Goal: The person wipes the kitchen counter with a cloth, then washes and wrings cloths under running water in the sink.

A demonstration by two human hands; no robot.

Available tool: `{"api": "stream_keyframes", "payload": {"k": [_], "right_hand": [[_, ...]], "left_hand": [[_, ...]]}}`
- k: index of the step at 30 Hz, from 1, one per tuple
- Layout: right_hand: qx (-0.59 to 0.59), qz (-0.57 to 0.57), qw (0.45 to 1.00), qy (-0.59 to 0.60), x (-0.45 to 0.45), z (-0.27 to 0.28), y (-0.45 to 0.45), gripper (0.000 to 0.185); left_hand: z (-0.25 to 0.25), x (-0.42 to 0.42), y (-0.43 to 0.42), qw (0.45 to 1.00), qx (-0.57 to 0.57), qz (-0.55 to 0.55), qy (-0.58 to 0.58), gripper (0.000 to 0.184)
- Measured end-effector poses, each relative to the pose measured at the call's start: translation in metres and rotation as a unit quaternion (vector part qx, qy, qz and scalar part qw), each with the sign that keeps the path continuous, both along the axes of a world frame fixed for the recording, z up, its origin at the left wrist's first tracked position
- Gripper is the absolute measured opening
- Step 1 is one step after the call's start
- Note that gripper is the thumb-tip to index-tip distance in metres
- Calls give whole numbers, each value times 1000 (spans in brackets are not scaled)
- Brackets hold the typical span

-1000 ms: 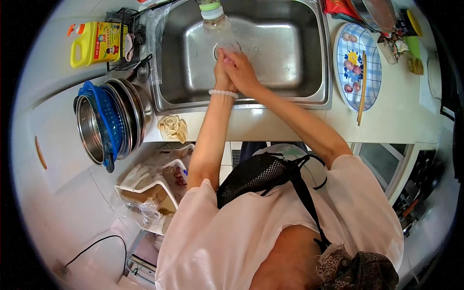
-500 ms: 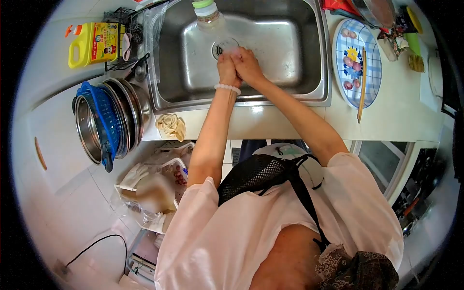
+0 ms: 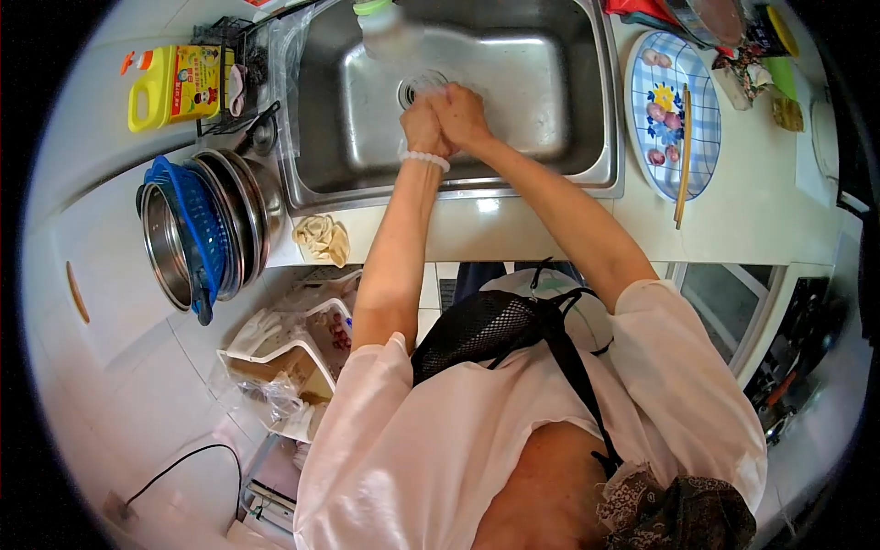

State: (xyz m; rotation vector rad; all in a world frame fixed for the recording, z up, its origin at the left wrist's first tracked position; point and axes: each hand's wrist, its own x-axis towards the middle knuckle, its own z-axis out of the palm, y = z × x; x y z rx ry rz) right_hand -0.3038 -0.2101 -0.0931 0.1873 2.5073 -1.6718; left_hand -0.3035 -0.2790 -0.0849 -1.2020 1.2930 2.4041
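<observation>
Over the steel sink [image 3: 513, 110], my left hand [image 3: 424, 126] and my right hand [image 3: 460, 115] are pressed together, fingers folded against each other. Whether something small lies between the palms is hidden. A white bead bracelet [image 3: 424, 161] circles my left wrist. Just beyond the hands a blurred clear bottle or spout with a green and white top [image 3: 374, 11] points down into the sink, close to the drain [image 3: 409, 90].
Left of the sink stand a yellow jug [image 3: 174, 89] and nested steel pots with a blue colander [image 3: 209, 229]. A crumpled cloth [image 3: 323, 240] lies on the front edge. On the right, a checked plate [image 3: 642, 110] holds shallots and chopsticks [image 3: 684, 156].
My joined hands have shifted slightly within the sink and remain together. The view has moved a little, and the green-topped item now sits higher and further left in it.
</observation>
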Motion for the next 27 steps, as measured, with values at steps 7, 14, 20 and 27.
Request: {"api": "stream_keyframes", "payload": {"k": [7,14,20,27], "right_hand": [[8,1,1000,18,-8,-23,-5,38],[-70,14,996,-54,-8,-29,-1,33],[-157,32,987,-13,-9,-85,16,28],[-218,107,945,-217,0,-51,48,43]], "left_hand": [[-11,0,-4,1000,19,3,14,15],[-53,-1,-17,998,-21,-5,56,19],[-65,3,-38,998,36,-26,39,45],[-35,11,-45,963,268,-28,19,66]]}}
